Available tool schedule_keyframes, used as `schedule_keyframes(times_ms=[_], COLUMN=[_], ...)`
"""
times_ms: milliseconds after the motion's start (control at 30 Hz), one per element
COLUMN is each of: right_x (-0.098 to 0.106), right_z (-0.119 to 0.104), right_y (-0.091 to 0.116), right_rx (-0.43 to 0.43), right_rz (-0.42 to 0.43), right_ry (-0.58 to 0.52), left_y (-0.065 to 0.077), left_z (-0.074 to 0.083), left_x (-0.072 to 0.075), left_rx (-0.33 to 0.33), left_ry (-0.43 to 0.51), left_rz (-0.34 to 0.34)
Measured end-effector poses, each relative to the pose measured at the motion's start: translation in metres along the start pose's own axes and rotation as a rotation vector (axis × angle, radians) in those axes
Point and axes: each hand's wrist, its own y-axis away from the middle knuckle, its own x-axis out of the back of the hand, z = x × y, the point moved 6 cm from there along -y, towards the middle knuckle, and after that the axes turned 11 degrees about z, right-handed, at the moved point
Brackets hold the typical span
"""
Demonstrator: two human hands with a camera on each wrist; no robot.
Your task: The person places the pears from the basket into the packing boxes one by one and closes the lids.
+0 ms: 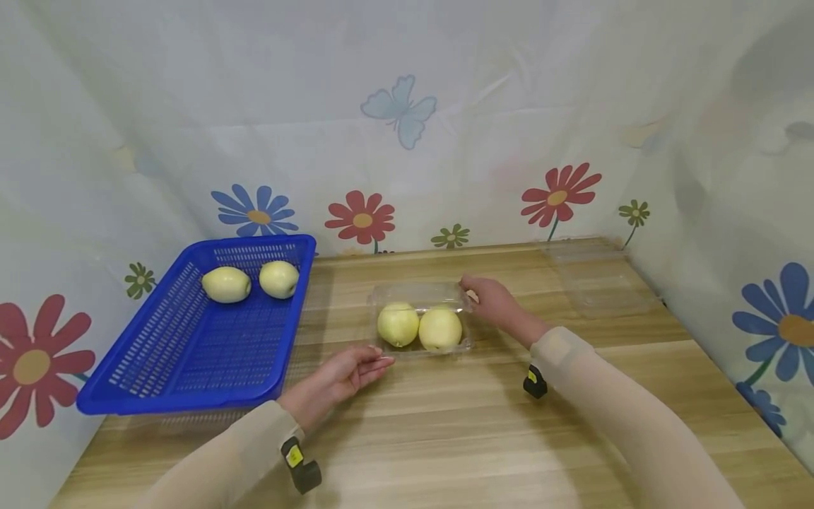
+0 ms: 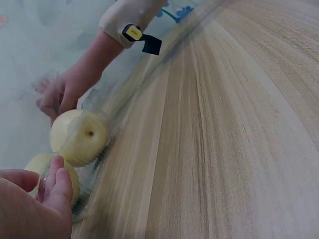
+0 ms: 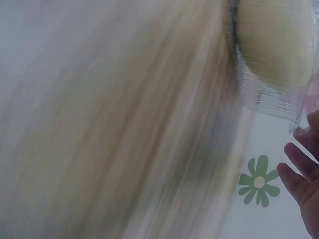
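Observation:
Two pale yellow pears [image 1: 441, 329] sit side by side in a clear plastic clamshell box [image 1: 416, 291] at the middle of the table. My left hand [image 1: 343, 375] pinches the box's near left edge between thumb and fingers; in the left wrist view the fingertips [image 2: 59, 172] overlap the nearer pear [image 2: 70, 186]. At the far right corner, my right hand [image 1: 496, 304] grips the rim of the clear plastic. The right wrist view shows thumb and forefinger at that edge, the other fingers [image 3: 294, 181] spread apart.
To the left stands a blue plastic basket [image 1: 222, 360] with two more pears [image 1: 226, 285] at its far end. Another clear plastic container [image 1: 604, 283] lies at the back right of the wooden table [image 1: 445, 438]. A flower-printed curtain [image 1: 445, 162] hangs behind.

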Motion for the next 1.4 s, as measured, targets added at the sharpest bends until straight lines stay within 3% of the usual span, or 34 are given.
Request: schedule_keyframes(times_ms=[233,600,833,1133,1267,1400], right_x=[0.001,0.002,-0.001,0.0,0.001,0.001], right_z=[-0.01,-0.012,-0.012,-0.012,-0.011,-0.007], right_y=[0.005,0.011,0.012,0.014,0.015,0.018], right_rx=[0.221,0.375,0.428,0.392,0.311,0.183], right_rz=[0.063,0.05,0.052,0.024,-0.016,-0.066], right_ry=[0.167,0.318,0.35,0.365,0.356,0.316], left_y=[-0.001,0.001,0.001,-0.001,-0.002,-0.003], left_z=[-0.001,0.004,0.005,0.005,0.005,0.004], left_x=[0.002,0.004,0.004,0.001,0.001,0.003], left_rx=[0.013,0.105,0.115,0.07,0.017,-0.011], left_ry=[0.012,0.053,-0.007,-0.019,-0.073,-0.1], left_rz=[-0.01,0.001,0.028,-0.021,-0.05,-0.036])
